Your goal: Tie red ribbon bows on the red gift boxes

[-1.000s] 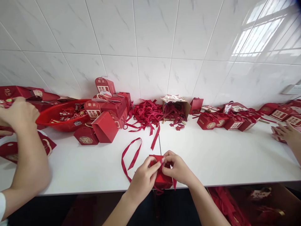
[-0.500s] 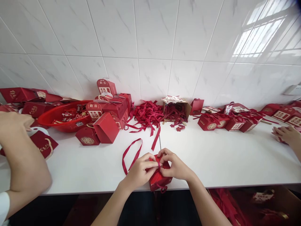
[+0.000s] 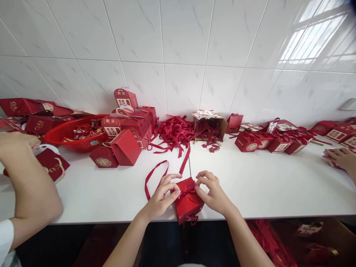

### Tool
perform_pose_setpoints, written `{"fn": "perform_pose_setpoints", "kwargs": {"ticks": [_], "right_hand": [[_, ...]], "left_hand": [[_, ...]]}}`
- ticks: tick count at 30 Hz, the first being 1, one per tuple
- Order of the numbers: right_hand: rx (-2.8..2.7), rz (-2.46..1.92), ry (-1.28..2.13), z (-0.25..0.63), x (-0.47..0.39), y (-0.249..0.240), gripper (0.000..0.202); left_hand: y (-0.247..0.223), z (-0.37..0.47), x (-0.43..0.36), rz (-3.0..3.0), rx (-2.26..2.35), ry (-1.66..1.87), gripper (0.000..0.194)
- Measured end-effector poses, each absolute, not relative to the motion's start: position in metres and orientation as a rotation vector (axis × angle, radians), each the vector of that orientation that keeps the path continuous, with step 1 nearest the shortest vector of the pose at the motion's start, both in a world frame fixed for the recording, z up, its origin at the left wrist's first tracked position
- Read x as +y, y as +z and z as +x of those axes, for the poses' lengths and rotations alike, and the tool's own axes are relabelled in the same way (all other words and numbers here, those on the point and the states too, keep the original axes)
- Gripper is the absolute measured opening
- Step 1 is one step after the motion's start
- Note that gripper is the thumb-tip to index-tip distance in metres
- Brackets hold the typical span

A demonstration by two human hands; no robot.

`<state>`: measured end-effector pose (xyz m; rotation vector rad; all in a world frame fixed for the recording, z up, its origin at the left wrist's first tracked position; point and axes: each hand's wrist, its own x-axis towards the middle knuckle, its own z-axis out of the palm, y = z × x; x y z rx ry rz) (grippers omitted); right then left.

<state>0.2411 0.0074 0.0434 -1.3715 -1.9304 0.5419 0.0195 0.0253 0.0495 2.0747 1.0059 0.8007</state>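
A small red gift box [image 3: 187,207] sits at the front edge of the white table, its top flaps folded together. Across its top runs a dark red ribbon [image 3: 188,191], knotted near the middle. My left hand [image 3: 164,194] pinches the ribbon at the left of the knot. On the other side, my right hand [image 3: 210,191] pinches it between thumb and fingertips. A small red knotted ornament [image 3: 194,220] hangs at the box's near side. Just beyond my left hand, a loose ribbon [image 3: 150,180] lies curved on the table.
Behind lies a ribbon heap [image 3: 176,131] beside a cardboard box [image 3: 222,128] of small red pieces. Red boxes [image 3: 126,146] and a red basin [image 3: 69,146] stand left; finished boxes [image 3: 246,142] stand right. A co-worker's arm [image 3: 33,185] is at left, another person's hand [image 3: 340,159] at right.
My hands have moved apart from the middle of the box top, drawing the ribbon outward to both sides. The knot and folded flaps now show.
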Motion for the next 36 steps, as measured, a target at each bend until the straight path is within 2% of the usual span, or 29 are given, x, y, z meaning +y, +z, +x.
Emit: {"fn": "perform_pose_setpoints", "kwargs": {"ticks": [4,7,12,18,23,26,27,28,30,33,36], "right_hand": [[-2.013,-1.349,0.501,0.244,0.008,0.042,0.014],[-2.051,-1.334,0.486,0.249,0.007,0.041,0.015],[-1.996,-1.353,0.504,0.253,0.006,0.039,0.014],[-2.023,-1.306,0.571,0.254,0.001,0.039,0.018],[-1.887,-1.217,0.813,0.264,-0.005,0.027,0.007],[-1.901,-1.08,1.013,0.262,-0.011,0.014,0.087],[-1.922,-1.049,1.057,0.26,-0.014,0.01,0.104],[-1.935,-1.033,1.081,0.258,-0.016,0.007,0.11],[-1.929,-1.034,1.071,0.259,-0.018,0.001,0.103],[-1.841,-1.147,0.973,0.281,-0.011,-0.006,0.092],[-1.366,-1.58,0.529,0.32,0.004,-0.017,0.087]], "left_hand": [[0.048,0.016,0.032,2.314,1.185,0.763,0.031],[0.048,0.012,0.034,2.515,1.317,0.862,0.034],[0.042,0.009,0.032,2.34,1.106,0.873,0.041],[0.035,0.003,0.035,2.57,1.399,0.946,0.033],[0.027,0.003,0.027,2.173,1.244,0.955,0.035],[0.015,0.007,0.018,1.894,1.125,0.913,0.036],[0.011,0.009,0.015,1.851,1.108,0.919,0.034],[0.006,0.01,0.014,1.814,1.101,0.939,0.03],[-0.001,0.013,0.014,1.74,1.123,1.031,0.023],[-0.01,0.009,0.021,1.714,1.287,1.183,0.04],[-0.016,-0.005,0.03,1.921,1.478,1.105,0.029]]}}
